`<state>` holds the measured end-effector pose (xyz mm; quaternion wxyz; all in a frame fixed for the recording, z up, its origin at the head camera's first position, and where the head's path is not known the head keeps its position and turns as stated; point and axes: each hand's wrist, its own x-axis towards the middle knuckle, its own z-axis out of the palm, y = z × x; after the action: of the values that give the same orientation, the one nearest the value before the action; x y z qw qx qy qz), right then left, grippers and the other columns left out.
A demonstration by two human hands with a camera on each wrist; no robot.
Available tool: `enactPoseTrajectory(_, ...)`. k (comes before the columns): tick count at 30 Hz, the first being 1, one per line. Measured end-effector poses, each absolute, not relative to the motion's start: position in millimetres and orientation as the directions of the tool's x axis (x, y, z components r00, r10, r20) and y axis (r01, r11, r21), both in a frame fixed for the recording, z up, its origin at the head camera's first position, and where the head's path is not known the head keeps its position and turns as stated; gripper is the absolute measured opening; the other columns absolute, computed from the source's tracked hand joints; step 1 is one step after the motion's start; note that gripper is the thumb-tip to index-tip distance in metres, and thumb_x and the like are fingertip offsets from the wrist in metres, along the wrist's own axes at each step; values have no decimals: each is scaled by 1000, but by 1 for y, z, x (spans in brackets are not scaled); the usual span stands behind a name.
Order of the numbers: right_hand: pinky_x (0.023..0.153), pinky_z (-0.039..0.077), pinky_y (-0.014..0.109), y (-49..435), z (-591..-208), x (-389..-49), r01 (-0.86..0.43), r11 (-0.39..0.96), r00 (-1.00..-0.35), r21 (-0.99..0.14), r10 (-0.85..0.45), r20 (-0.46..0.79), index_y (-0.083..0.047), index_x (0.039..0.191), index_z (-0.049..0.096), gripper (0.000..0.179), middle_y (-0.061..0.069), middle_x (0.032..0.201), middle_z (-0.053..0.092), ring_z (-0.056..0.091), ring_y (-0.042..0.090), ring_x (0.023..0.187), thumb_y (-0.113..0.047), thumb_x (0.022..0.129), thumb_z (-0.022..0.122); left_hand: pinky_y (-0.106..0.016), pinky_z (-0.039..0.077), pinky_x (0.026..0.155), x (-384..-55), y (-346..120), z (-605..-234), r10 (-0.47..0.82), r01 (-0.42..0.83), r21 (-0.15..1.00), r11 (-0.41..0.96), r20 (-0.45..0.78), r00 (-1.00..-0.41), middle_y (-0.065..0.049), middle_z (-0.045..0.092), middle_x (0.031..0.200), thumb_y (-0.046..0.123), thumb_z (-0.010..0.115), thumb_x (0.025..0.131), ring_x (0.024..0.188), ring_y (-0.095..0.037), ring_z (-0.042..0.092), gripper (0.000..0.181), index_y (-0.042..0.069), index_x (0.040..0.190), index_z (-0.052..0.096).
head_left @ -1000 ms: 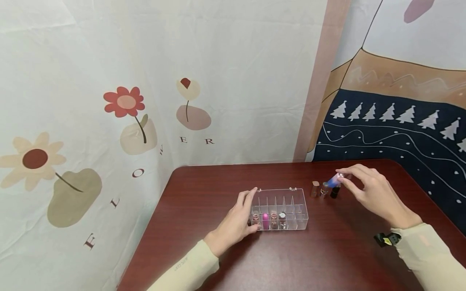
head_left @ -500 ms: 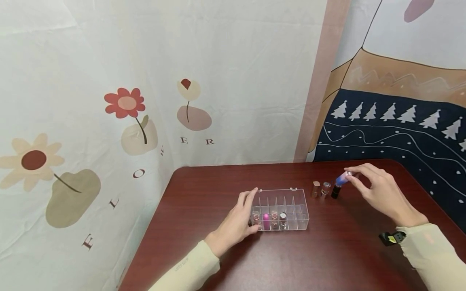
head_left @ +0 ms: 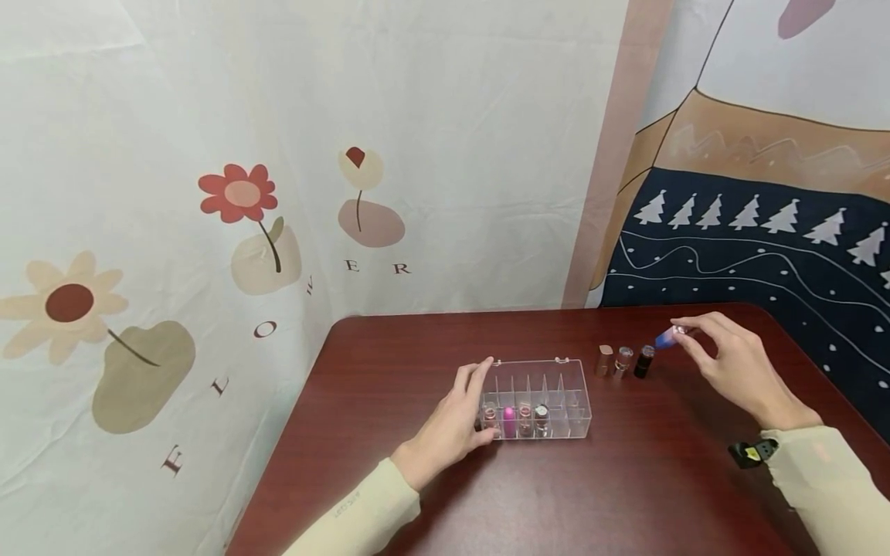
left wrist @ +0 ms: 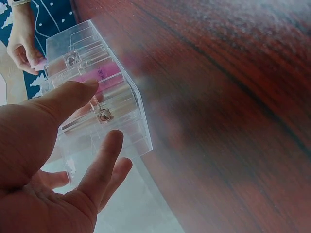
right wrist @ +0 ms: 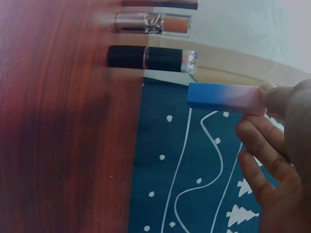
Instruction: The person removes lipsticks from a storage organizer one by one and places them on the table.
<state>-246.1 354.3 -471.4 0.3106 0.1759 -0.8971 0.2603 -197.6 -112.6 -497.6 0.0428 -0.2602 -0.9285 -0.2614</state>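
Observation:
In the head view, my left hand (head_left: 452, 413) holds the left end of a clear divided lipstick organizer (head_left: 573, 400), thumb at the front and fingers toward the back. Several lipsticks stand in its front row, among them a bright pink one (head_left: 509, 422); in the left wrist view the pink lipstick (left wrist: 104, 76) shows through the clear wall. My right hand (head_left: 737, 367) pinches a blue-to-pink lipstick (right wrist: 221, 97) by its pink end, raised above the table with the blue end pointing left. Close by stands a black lipstick (head_left: 643, 363).
Left of the black lipstick stand a silver lipstick (head_left: 622, 363) with a clear end and a brownish-gold lipstick (head_left: 603, 361). They line up on the dark red wooden table (head_left: 556, 502), right of the organizer. Printed cloth (head_left: 452, 154) hangs behind the table.
My right hand has moved right with the blue-to-pink lipstick, away from the standing lipsticks, so the black and silver ones now show fully. My left hand stays at the organizer.

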Motion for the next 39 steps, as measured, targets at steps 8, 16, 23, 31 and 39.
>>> enactPoseTrajectory(8, 126, 50, 15, 363, -480, -250, -417, 819, -810, -394, -139, 569, -5, 138, 80, 34, 23, 128, 80, 74, 47, 122, -6, 105, 86, -32, 68, 97, -197, -112, -495, 465, 514, 449, 731, 225, -856, -21, 44, 171, 15, 101, 94, 84, -9, 59, 121, 9, 185, 21)
enactPoseTrajectory(16, 103, 55, 82, 367, -489, -255, -397, 825, -851, -402, -166, 498, -3, 136, 79, 31, 26, 129, 81, 73, 52, 125, -11, 106, 85, -32, 68, 97, -197, -112, -496, 465, 513, 448, 732, 222, -857, -21, 44, 171, 16, 100, 95, 84, -8, 59, 120, 9, 185, 21)
enactPoseTrajectory(23, 103, 55, 80, 369, -496, -257, -387, 824, -870, -415, -177, 460, -4, 136, 78, 31, 25, 125, 83, 74, 49, 122, -13, 107, 85, -32, 68, 98, -197, -112, -496, 466, 513, 450, 731, 221, -857, -21, 44, 171, 16, 100, 95, 85, -9, 59, 120, 8, 185, 21)
enactPoseTrajectory(31, 98, 60, 67, 368, -501, -261, -400, 829, -862, -391, -195, 468, -7, 132, 81, 30, 18, 120, 86, 80, 44, 111, -13, 104, 88, -35, 68, 103, -197, -113, -496, 469, 517, 440, 734, 222, -855, -22, 44, 171, 17, 100, 95, 90, -11, 62, 120, 7, 184, 22)
enactPoseTrajectory(39, 101, 59, 77, 366, -504, -262, -376, 821, -888, -430, -186, 421, -4, 137, 79, 31, 23, 124, 84, 79, 49, 114, -15, 108, 85, -34, 68, 103, -197, -112, -496, 468, 515, 448, 731, 220, -856, -22, 44, 171, 16, 100, 95, 90, -12, 62, 120, 7, 185, 21)
